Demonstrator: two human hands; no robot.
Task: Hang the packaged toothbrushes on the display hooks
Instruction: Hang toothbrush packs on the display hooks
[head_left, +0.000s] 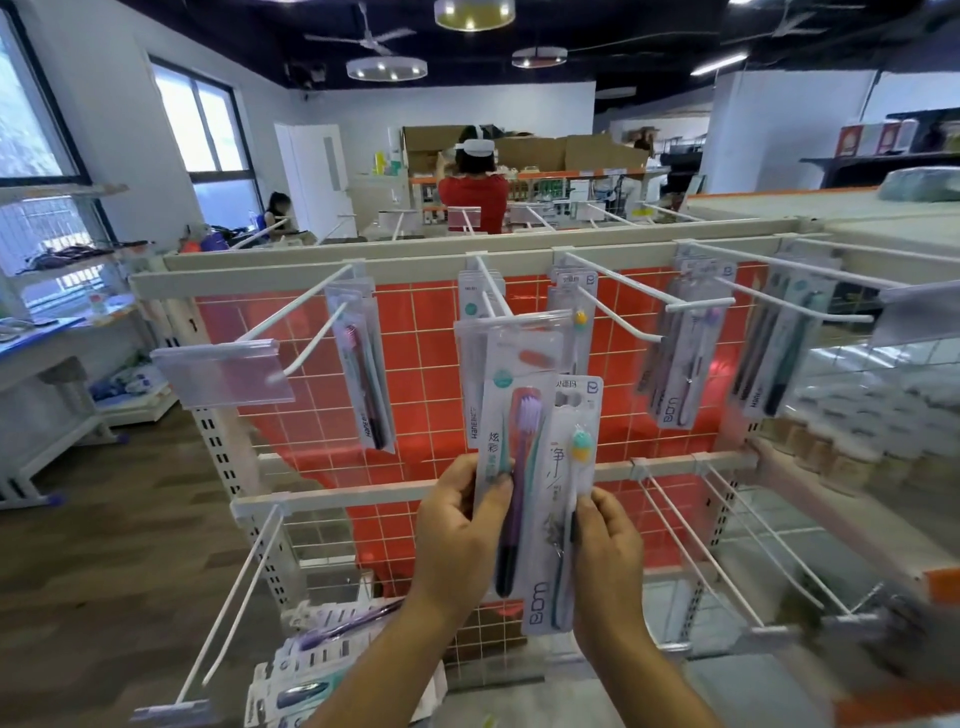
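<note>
Left hand (457, 525): grasping the purple pack (511, 447) by its lower part, thumb on the front, fingers behind.
Right hand (608, 551): grasping the white pack (556, 545) at its right edge, thumb on the front.
Purple pack: upright between the hands, with a purple brush inside. Its top reaches up toward the tip of the hook (491, 291) above the hands; I cannot tell if it is on the hook.
White pack: upright, just right of the purple pack and touching it. It holds a small brush with a teal and yellow head.
Hook above hands: carries hung packs (475, 322) at the back, close to the rack (415, 364).
Hook up-left of left hand (311, 306): one pack (363, 374) hangs at its back.
Hooks up-right of right hand: more packs (675, 353) hang there.
Pile (311, 670): loose packs lie below the left forearm; I cannot tell if they are in a box.
</note>
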